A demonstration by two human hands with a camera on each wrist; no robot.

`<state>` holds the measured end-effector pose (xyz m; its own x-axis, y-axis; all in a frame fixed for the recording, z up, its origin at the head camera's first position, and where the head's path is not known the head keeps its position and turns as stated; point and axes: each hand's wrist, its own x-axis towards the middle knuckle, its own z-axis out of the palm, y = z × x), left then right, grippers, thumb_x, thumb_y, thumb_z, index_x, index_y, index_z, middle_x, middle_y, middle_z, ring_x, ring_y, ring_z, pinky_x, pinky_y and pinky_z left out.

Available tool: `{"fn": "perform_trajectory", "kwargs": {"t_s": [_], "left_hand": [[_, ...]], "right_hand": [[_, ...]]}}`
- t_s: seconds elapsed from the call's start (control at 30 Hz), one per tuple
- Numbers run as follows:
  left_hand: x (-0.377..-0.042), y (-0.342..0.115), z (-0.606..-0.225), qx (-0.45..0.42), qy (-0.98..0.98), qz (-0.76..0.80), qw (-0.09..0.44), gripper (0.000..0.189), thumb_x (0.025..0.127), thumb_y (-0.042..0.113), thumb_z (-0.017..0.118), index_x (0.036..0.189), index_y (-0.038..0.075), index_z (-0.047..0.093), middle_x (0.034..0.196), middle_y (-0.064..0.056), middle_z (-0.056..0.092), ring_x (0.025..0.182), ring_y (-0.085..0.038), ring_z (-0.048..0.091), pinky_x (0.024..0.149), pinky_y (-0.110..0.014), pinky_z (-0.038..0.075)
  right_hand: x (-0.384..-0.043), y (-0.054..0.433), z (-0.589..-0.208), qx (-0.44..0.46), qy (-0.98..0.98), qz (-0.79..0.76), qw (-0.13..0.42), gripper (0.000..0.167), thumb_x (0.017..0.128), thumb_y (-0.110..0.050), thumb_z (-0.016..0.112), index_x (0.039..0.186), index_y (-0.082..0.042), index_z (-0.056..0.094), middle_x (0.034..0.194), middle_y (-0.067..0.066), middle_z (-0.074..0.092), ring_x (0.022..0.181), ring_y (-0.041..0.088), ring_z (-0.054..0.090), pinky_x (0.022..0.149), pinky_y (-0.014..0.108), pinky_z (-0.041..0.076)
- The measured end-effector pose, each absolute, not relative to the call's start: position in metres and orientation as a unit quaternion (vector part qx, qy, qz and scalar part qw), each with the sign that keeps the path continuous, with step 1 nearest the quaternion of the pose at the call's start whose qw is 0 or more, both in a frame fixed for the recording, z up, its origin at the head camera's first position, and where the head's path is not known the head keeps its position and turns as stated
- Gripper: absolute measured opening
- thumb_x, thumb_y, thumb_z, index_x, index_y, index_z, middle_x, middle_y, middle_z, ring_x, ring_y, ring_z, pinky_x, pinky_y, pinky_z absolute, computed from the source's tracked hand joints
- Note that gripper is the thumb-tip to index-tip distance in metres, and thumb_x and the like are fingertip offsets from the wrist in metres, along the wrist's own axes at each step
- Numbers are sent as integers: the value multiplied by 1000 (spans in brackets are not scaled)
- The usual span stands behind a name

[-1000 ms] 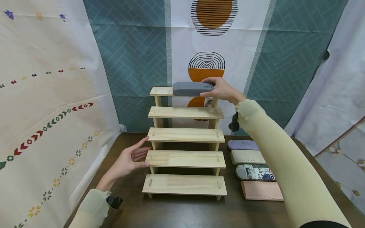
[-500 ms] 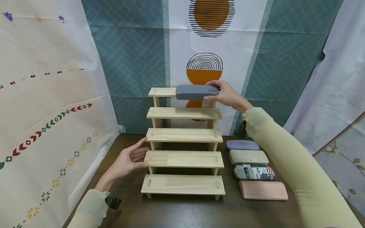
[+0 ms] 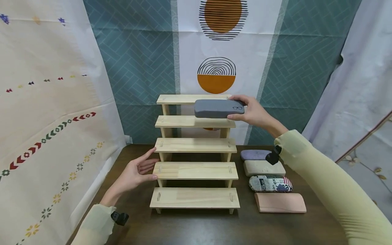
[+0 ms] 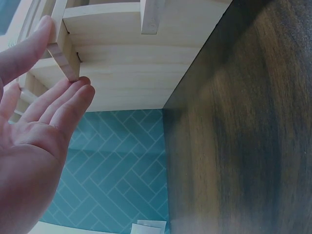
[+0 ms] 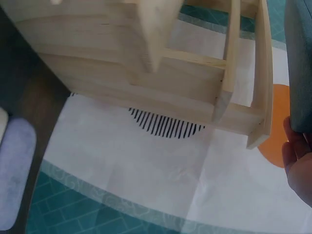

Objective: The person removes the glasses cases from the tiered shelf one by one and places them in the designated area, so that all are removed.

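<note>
A grey glasses case (image 3: 214, 109) with a small spectacles mark is in my right hand (image 3: 252, 110), held by its right end. It hangs in front of the top step, above the second one; in the right wrist view only part of the grey case (image 5: 300, 68) shows. My left hand (image 3: 134, 173) holds the left end of the pale wooden step shelf (image 3: 196, 146). In the left wrist view, the thumb (image 4: 34, 44) and fingertips of that hand lie against opposite edges of a step's end.
Right of the shelf, glasses cases lie in a column on the dark table (image 3: 196, 228): purple (image 3: 254, 154), cream (image 3: 263, 168), newspaper-printed (image 3: 269, 183) and pink (image 3: 280, 202). Patterned cloths (image 3: 137, 68) hang behind and at both sides.
My right hand has brought the grey case off the top step, toward me, down and slightly right. The left hand keeps its place on the shelf; the head view has shifted slightly.
</note>
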<state>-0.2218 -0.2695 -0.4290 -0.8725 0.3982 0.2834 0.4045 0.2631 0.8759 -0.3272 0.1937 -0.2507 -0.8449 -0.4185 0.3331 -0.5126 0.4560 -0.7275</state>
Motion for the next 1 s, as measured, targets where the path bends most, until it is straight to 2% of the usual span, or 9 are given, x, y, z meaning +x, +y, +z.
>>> {"fn": "perform_trajectory", "kwargs": {"t_s": [0.13, 0.27, 0.53, 0.8, 1.0], "left_hand": [[-221, -269, -429, -250, -794, -554, 2, 104, 83, 0, 89, 168, 20, 32, 158, -24, 45, 138, -45, 52, 106, -44, 50], [-222, -269, -430, -253, -790, -558, 1, 104, 83, -2, 88, 168, 19, 32, 157, -25, 45, 138, -47, 51, 107, -46, 49], [-221, -270, -429, -249, -793, -556, 4, 104, 83, -2, 88, 168, 21, 33, 150, -27, 53, 137, -43, 54, 106, -37, 51], [-221, -269, -429, -249, -795, -553, 3, 104, 82, -2, 88, 168, 20, 33, 150, -28, 53, 136, -44, 54, 106, -46, 49], [-221, -269, -429, -248, -794, -554, 3, 104, 82, -3, 88, 168, 18, 33, 151, -28, 51, 136, -45, 54, 106, -40, 50]], "right_hand": [[-313, 208, -261, 269, -857, 435, 60, 61, 91, -14, 84, 146, -5, 58, 129, 15, 59, 111, 27, 51, 85, 35, 49], [-299, 226, -272, 269, -861, 427, 64, 62, 93, -14, 83, 149, -8, 57, 130, 14, 59, 108, 26, 53, 84, 34, 49], [-268, 262, -295, 261, -869, 417, 59, 65, 94, -14, 83, 152, -8, 53, 131, 12, 60, 107, 23, 56, 84, 25, 49], [-242, 296, -319, 251, -882, 393, 67, 64, 92, -13, 84, 149, -12, 56, 129, 10, 61, 106, 18, 58, 81, 24, 50], [-227, 314, -335, 244, -886, 389, 58, 66, 92, -15, 85, 150, -11, 54, 132, 9, 61, 107, 13, 60, 82, 22, 52]]}}
